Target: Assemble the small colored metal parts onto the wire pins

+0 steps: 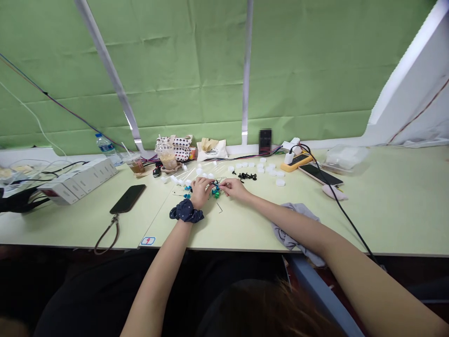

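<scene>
My left hand [201, 191], with a dark scrunchie [186, 211] on its wrist, is closed on a small dark piece whose kind I cannot make out. Facing it, my right hand [235, 190] pinches at the same spot, its fingertips close to the left ones. Small blue parts [187, 189] and green parts [216, 194] lie under and beside the fingers. A thin bent hex key [219, 207] rests on the table just below the hands. To the right sits a cluster of small black parts [247, 176], among several white round caps [272, 172].
A phone [128, 199] with a strap lies left, near white boxes [77, 181]. Drink cups [169, 160], a bottle [105, 143] and pouches [212, 150] stand at the back. On the right are a yellow-framed device [296, 161], another phone [321, 174], a black cable and grey cloth [298, 229].
</scene>
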The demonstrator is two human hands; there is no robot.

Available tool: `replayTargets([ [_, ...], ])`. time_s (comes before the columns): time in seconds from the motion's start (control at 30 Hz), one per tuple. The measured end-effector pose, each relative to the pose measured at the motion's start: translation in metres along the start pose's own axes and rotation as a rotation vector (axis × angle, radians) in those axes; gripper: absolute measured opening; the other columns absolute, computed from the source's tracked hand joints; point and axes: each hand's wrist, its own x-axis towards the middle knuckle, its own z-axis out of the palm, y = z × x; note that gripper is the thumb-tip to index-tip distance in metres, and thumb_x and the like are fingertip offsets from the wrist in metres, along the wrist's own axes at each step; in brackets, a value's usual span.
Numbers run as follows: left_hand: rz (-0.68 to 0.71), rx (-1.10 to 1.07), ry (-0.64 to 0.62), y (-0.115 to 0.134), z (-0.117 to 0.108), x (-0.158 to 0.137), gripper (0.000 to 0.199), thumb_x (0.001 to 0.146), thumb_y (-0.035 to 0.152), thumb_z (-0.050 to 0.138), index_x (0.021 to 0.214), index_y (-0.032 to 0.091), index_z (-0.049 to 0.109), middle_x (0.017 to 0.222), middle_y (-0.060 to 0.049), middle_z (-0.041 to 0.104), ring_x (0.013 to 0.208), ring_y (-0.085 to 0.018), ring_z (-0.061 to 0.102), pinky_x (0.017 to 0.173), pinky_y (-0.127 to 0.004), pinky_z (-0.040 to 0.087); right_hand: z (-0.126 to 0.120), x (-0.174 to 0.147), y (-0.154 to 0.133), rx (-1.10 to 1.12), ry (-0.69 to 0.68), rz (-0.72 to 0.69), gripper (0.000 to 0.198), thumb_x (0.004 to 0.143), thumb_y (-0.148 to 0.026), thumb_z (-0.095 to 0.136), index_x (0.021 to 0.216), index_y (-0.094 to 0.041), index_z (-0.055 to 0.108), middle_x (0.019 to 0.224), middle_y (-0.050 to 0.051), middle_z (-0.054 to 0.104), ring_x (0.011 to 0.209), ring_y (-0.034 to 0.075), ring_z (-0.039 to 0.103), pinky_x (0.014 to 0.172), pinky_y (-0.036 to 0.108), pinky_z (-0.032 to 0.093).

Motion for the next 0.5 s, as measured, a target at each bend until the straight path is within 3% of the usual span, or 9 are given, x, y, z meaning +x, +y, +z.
replayTargets([
  [0.17,0.025,-0.04,0.008,-0.004,0.007,0.002,0.023,0.089,0.025,0.052,0.108,0.022,0.066,0.095,-0.007,0.067,0.097,-0.023,0.055,0.083,-0.037,0.037,0.0,0.003,0.007,-0.065,0.008,-0.033,0.023,0.075,-0.035,0.063,0.08,-0.014,0.069,0.064,0.002,0.062,0.048,0.011,0.05,0.052,0.024,0.041],
  [0.3,0.055,-0.175,0.034,-0.006,0.01,0.003,0.02,0.086,0.022,0.054,0.101,0.019,0.068,0.084,-0.005,0.065,0.08,-0.018,0.061,0.075,-0.031,0.044,0.002,0.006,0.013,-0.094,0.002,-0.067,0.02,0.075,-0.03,0.063,0.08,-0.013,0.071,0.074,0.005,0.068,0.063,0.014,0.057,0.062,0.025,0.043],
  [0.5,0.064,-0.185,0.069,-0.006,0.015,0.006,0.018,0.084,0.021,0.055,0.097,0.018,0.067,0.078,-0.003,0.063,0.07,-0.015,0.063,0.069,-0.029,0.047,0.007,0.011,0.016,-0.032,0.003,0.059,0.015,0.072,-0.025,0.063,0.078,-0.014,0.071,0.075,0.005,0.068,0.069,0.015,0.06,0.068,0.025,0.045],
])
